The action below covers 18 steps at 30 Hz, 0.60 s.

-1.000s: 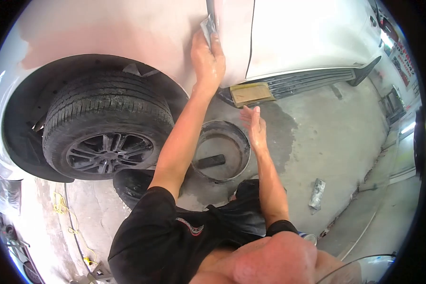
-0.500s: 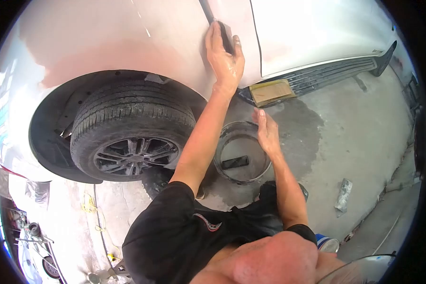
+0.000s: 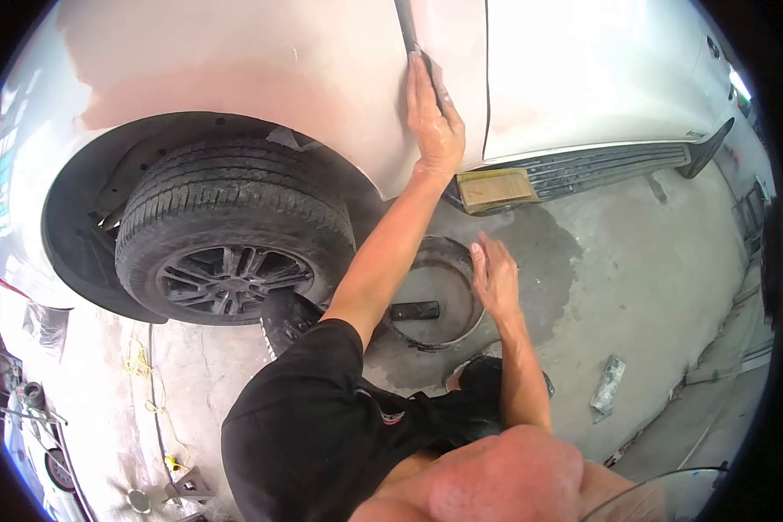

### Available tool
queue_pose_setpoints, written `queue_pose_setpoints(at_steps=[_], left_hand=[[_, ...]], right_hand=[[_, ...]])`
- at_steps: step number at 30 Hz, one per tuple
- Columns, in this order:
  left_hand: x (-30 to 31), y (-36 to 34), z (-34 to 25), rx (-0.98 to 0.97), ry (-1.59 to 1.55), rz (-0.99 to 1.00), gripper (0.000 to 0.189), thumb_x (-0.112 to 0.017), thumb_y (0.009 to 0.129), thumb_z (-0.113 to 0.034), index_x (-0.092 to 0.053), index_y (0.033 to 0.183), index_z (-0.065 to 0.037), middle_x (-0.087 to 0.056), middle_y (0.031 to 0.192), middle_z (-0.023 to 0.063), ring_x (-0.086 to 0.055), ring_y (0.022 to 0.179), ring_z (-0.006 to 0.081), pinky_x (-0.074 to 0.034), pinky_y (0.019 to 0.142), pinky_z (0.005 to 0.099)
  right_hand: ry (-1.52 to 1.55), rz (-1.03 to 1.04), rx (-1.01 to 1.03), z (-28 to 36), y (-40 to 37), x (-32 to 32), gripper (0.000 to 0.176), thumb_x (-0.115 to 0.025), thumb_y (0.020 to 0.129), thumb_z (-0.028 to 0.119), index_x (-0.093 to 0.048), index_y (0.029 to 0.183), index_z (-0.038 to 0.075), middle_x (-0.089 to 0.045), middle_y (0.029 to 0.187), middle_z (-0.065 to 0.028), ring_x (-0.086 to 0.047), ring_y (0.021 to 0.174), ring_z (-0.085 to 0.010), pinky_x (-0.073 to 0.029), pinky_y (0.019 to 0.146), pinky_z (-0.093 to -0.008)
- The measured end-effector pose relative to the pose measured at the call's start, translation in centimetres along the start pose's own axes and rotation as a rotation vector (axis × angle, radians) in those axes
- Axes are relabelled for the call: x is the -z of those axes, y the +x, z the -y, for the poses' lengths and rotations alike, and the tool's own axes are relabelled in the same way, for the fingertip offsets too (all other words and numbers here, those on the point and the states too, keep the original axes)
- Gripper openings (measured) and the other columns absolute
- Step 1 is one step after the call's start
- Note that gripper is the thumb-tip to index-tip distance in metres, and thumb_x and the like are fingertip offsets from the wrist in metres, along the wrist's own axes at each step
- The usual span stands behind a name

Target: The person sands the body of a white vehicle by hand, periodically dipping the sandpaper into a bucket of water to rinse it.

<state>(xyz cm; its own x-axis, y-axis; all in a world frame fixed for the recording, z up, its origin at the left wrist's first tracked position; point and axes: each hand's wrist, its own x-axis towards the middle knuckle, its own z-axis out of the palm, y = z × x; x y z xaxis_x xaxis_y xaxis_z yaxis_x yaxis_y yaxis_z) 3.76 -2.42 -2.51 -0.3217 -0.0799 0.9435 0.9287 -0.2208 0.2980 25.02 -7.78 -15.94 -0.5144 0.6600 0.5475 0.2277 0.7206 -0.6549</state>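
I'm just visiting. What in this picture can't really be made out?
Head view, the only one:
The thing under the left hand on the car panel: the palm covers it, only a dark edge shows.
The dark block in the basin: too small to identify.
The grey scrap on the floor: too small, blurred.
The car above the panel: cut off by the top edge.

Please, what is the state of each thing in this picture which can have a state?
Left hand: pressing sandpaper flat on the car panel.
Right hand: open, empty, over the bucket rim.
Bucket: upright, uncovered, with a dark block lying inside.
Car panel: dull, pinkish, unpainted-looking.
Floor: darker, apparently wet, beside the bucket.
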Motion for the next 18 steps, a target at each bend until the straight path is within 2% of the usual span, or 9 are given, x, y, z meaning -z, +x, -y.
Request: queue_pose_setpoints(at_steps=[2, 3, 7, 10, 11, 14, 15, 16, 18], left_hand=[[0.5, 0.9, -0.3, 0.014, -0.009, 0.023, 0.057, -0.054, 0.095, 0.008, -0.037, 0.149, 0.011, -0.051, 0.144, 0.0319, -0.051, 0.134, 0.0460, -0.044, 0.112, 0.0449], [0.5, 1.5, -0.5, -0.002, -0.005, -0.006, 0.050, -0.051, 0.097, 0.007, -0.041, 0.146, 0.013, -0.056, 0.136, 0.0336, -0.056, 0.127, 0.0475, -0.049, 0.106, 0.0450], [0.8, 6.6, -1.5, -0.115, 0.016, 0.009, 0.045, -0.051, 0.097, 0.006, -0.045, 0.141, 0.015, -0.057, 0.133, 0.0351, -0.057, 0.123, 0.0505, -0.047, 0.105, 0.0489], [1.5, 6.0, -0.5, -0.078, 0.020, 0.074, 0.043, -0.050, 0.097, 0.007, -0.048, 0.138, 0.015, -0.059, 0.132, 0.0345, -0.058, 0.121, 0.0510, -0.046, 0.105, 0.0489], [1.8, 4.6, -0.2, -0.111, 0.049, 0.057, 0.041, -0.050, 0.097, 0.005, -0.050, 0.137, 0.013, -0.061, 0.127, 0.0333, -0.059, 0.117, 0.0511, -0.047, 0.102, 0.0482], [1.4, 3.4, -1.5, -0.105, 0.045, 0.017, 0.041, -0.050, 0.097, 0.004, -0.051, 0.138, 0.012, -0.062, 0.127, 0.0327, -0.059, 0.117, 0.0505, -0.048, 0.103, 0.0474], [1.2, 4.5, -1.3, 0.006, 0.085, 0.137, 0.042, -0.050, 0.098, 0.004, -0.051, 0.139, 0.012, -0.061, 0.128, 0.0329, -0.060, 0.118, 0.0500, -0.047, 0.103, 0.0473], [1.9, 8.5, -3.3, 0.124, 0.130, 0.264, 0.043, -0.050, 0.098, 0.003, -0.050, 0.139, 0.012, -0.061, 0.130, 0.0331, -0.060, 0.119, 0.0494, -0.047, 0.103, 0.0472], [2.2, 9.5, -3.4, 0.173, 0.155, 0.344, 0.043, -0.050, 0.098, 0.002, -0.049, 0.141, 0.012, -0.061, 0.129, 0.0331, -0.061, 0.117, 0.0487, -0.048, 0.101, 0.0472]], right_hand=[[-0.045, 0.011, 0.003, -0.4, -0.3, 0.1, 0.032, -0.062, 0.101, 0.018, -0.066, 0.120, -0.008, -0.066, 0.093, -0.0252, -0.066, 0.085, -0.0414, -0.052, 0.076, -0.0458], [-0.065, 0.018, 0.002, -0.5, -0.6, 0.2, 0.032, -0.064, 0.100, 0.017, -0.065, 0.120, -0.008, -0.066, 0.093, -0.0248, -0.066, 0.084, -0.0413, -0.052, 0.075, -0.0456], [-0.123, 0.057, 0.045, -0.6, -1.2, 1.1, 0.038, -0.066, 0.098, 0.022, -0.063, 0.125, -0.005, -0.067, 0.103, -0.0238, -0.067, 0.087, -0.0448, -0.054, 0.072, -0.0485], [-0.156, 0.092, 0.026, -0.4, -1.9, 1.4, 0.039, -0.067, 0.097, 0.022, -0.063, 0.125, -0.005, -0.066, 0.101, -0.0219, -0.066, 0.085, -0.0430, -0.054, 0.071, -0.0480], [-0.160, 0.096, 0.025, -0.5, -1.8, 1.5, 0.039, -0.067, 0.097, 0.022, -0.063, 0.125, -0.005, -0.066, 0.100, -0.0213, -0.066, 0.083, -0.0423, -0.054, 0.070, -0.0479], [-0.174, 0.112, 0.051, -0.1, -1.3, 1.7, 0.037, -0.069, 0.096, 0.020, -0.063, 0.123, -0.005, -0.064, 0.095, -0.0193, -0.066, 0.081, -0.0395, -0.053, 0.068, -0.0465], [-0.160, 0.115, 0.056, 0.3, -1.3, 1.8, 0.037, -0.069, 0.095, 0.019, -0.063, 0.122, -0.005, -0.064, 0.095, -0.0191, -0.065, 0.081, -0.0391, -0.053, 0.068, -0.0461], [-0.142, 0.126, 0.053, 0.5, -1.5, 1.9, 0.037, -0.069, 0.095, 0.018, -0.063, 0.122, -0.006, -0.064, 0.094, -0.0190, -0.065, 0.081, -0.0386, -0.053, 0.068, -0.0458], [-0.124, 0.123, 0.060, 0.8, -1.7, 2.2, 0.037, -0.070, 0.094, 0.017, -0.063, 0.122, -0.006, -0.064, 0.093, -0.0186, -0.065, 0.080, -0.0379, -0.053, 0.068, -0.0454]])
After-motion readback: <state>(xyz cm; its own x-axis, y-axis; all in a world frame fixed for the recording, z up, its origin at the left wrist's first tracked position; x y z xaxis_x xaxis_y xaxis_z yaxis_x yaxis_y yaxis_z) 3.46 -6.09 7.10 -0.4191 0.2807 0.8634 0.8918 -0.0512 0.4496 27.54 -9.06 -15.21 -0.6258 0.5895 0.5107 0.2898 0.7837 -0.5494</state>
